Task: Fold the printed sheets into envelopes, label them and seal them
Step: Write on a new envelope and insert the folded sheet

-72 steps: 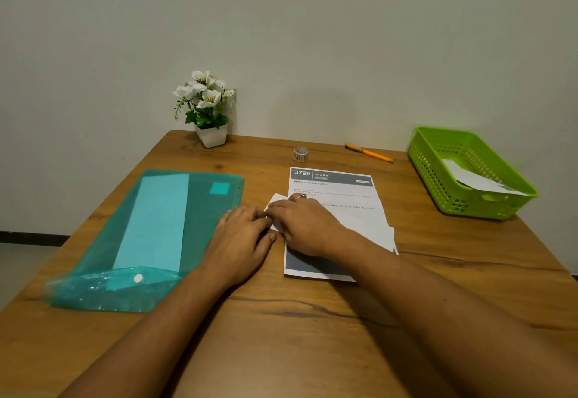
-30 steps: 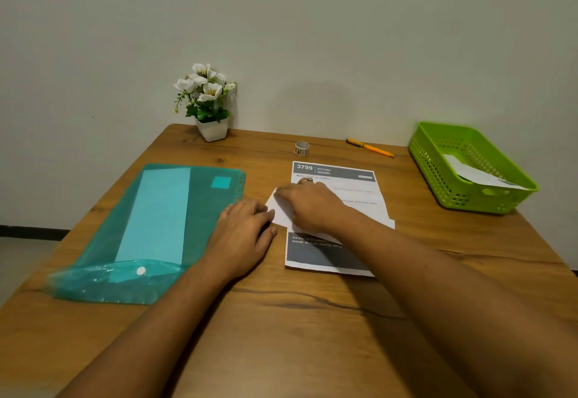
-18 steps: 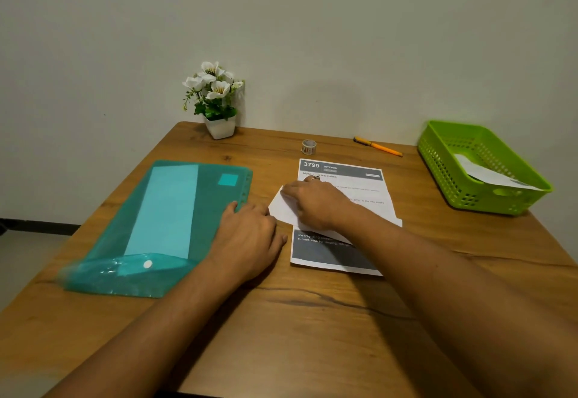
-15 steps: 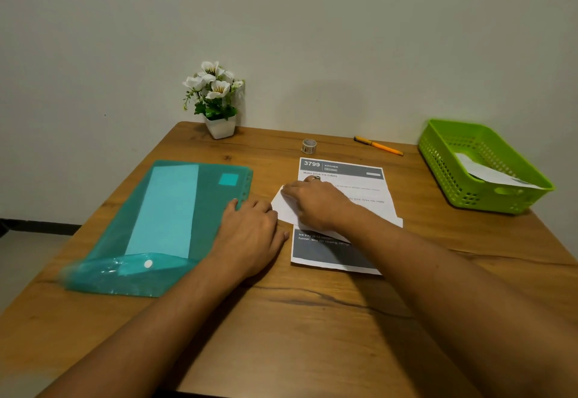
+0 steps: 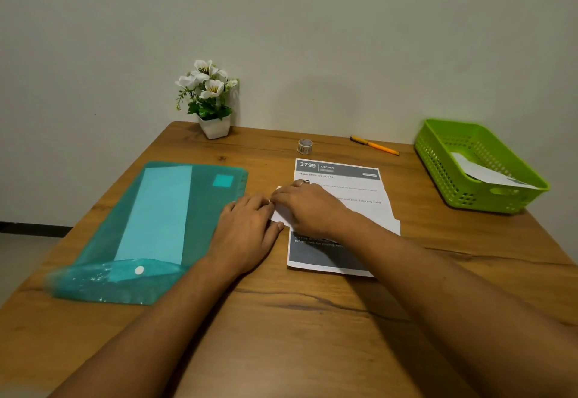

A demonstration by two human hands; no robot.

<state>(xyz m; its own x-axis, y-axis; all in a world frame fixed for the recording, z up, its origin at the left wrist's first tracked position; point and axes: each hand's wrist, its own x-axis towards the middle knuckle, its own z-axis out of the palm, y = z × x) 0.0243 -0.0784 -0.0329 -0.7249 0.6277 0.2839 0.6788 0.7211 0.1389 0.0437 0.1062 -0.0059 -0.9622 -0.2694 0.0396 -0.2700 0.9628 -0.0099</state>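
Observation:
A printed sheet (image 5: 339, 172) headed "3799 KITCHEN" lies flat on the wooden table (image 5: 281, 335). Across it, at a slant, lies a folded white paper (image 5: 386, 224); I cannot tell whether it is an envelope. My right hand (image 5: 309, 206) rests palm down on this paper and covers most of it. My left hand (image 5: 247, 225) lies beside it on the table, its fingertips meeting the paper's left corner and my right fingertips. A small tape roll (image 5: 304, 146) and an orange pen (image 5: 375, 146) lie behind the sheet.
A translucent teal snap folder (image 5: 156, 225) with paper inside lies at the left. A green plastic basket (image 5: 438, 159) at the right rear holds a white paper (image 5: 488, 173). A white pot of flowers (image 5: 214, 126) stands against the wall.
My left hand has slid right until its fingertips meet the white paper's left corner and my right fingers. My right hand stays pressed on the paper. The view shifted slightly.

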